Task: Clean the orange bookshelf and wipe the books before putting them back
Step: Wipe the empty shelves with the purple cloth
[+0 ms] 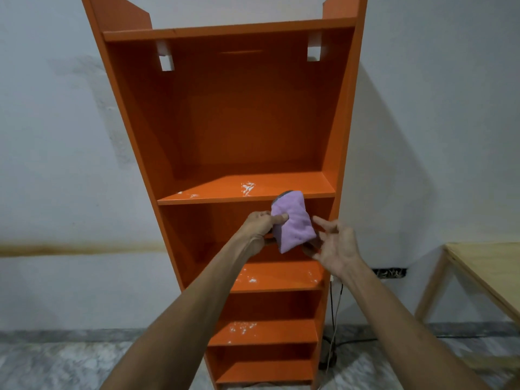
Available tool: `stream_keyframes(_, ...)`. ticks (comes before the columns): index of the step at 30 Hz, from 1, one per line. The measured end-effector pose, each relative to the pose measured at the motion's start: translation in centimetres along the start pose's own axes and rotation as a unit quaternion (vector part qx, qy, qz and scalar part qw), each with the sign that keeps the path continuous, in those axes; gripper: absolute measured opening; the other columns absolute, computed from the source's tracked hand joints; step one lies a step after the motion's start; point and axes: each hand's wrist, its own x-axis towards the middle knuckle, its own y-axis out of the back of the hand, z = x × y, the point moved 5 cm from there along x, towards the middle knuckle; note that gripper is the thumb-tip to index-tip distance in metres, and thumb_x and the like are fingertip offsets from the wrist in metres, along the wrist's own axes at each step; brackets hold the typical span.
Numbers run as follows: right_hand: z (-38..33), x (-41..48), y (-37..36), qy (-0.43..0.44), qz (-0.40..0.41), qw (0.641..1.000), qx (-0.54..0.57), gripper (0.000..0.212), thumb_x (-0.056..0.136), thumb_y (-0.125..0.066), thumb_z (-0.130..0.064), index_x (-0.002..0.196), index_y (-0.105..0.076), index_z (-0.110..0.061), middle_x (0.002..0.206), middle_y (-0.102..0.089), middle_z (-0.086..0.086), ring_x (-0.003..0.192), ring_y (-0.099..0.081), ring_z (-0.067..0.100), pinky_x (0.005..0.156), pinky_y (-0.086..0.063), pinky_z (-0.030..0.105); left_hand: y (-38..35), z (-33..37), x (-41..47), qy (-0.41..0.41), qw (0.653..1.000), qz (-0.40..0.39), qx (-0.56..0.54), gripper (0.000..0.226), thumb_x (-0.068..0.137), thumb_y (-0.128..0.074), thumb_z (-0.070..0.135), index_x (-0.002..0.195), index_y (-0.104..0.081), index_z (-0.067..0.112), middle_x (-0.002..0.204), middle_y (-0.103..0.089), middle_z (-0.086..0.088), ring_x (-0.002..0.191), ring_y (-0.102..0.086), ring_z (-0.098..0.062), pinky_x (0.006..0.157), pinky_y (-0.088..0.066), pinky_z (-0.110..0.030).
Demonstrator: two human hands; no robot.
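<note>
While pinching folded lilac cloth [294, 225] in left hand [257, 225], with right hand [337, 249] spread loose: flatten, sweep dusty orange wooden bookshelf [292, 184] boards.

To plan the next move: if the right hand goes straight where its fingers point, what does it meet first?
Probably the folded lilac fabric cloth pinched by the left hand; the right hand points at it, though depth is unclear.
</note>
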Motion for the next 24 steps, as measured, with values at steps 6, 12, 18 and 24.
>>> stream_keyframes(6, -1.6, 1.2, -4.8, 0.062, -0.116, 0.984, -0.116, 0.058, 0.081, -0.072, -0.047, 0.126, -0.064, -0.012, 0.122, -0.068, 0.011, 0.113, -0.065, 0.03, 0.093, -0.05, 0.045, 0.4, 4.5, 0.1, -0.05, 0.996, -0.034, 0.067, 0.01, 0.093, -0.064, 0.014, 0.092, -0.066, 0.005, 0.099, -0.068, -0.014, 0.095, -0.063, -0.033, 0.087, -0.053, -0.05)
stream_keyframes(12, -4.7, 3.6, -8.9, 0.133, 0.009, 0.974, -0.184, 0.025, 0.088, -0.07, -0.017, 0.109, -0.067, -0.004, 0.089, -0.07, 0.006, 0.075, -0.066, 0.018, 0.052, -0.051, 0.023, 4.8, 7.7, 1.4, -0.167, 0.975, 0.09, 0.119, 0.022, 0.094, -0.062, 0.026, 0.083, -0.068, 0.007, 0.085, -0.063, -0.013, 0.08, -0.058, -0.027, 0.065, -0.048, -0.034)
stream_keyframes(18, -9.7, 6.7, -12.3, 0.363, 0.17, 0.82, -0.408, 0.024, 0.085, -0.069, -0.021, 0.105, -0.059, -0.01, 0.095, -0.057, 0.0, 0.08, -0.056, 0.018, 0.055, -0.036, 0.02, 9.3, 7.3, 1.3, -0.302, 0.732, 0.202, 0.576, 0.043, 0.1, -0.047, 0.026, 0.137, -0.048, 0.005, 0.142, -0.047, -0.014, 0.132, -0.044, -0.029, 0.105, -0.038, -0.038)
stream_keyframes(24, -7.8, 12.0, -12.9, 0.343, 0.184, 0.597, -0.701, 0.052, 0.09, -0.061, -0.023, 0.137, -0.041, -0.021, 0.136, -0.038, 0.014, 0.113, -0.05, 0.034, 0.078, -0.044, 0.039, 11.6, 3.2, 4.2, -0.222, 0.64, 0.14, 0.722, 0.07, 0.1, -0.039, 0.034, 0.154, -0.003, 0.006, 0.162, -0.003, -0.015, 0.15, 0.0, -0.029, 0.123, -0.002, -0.044)
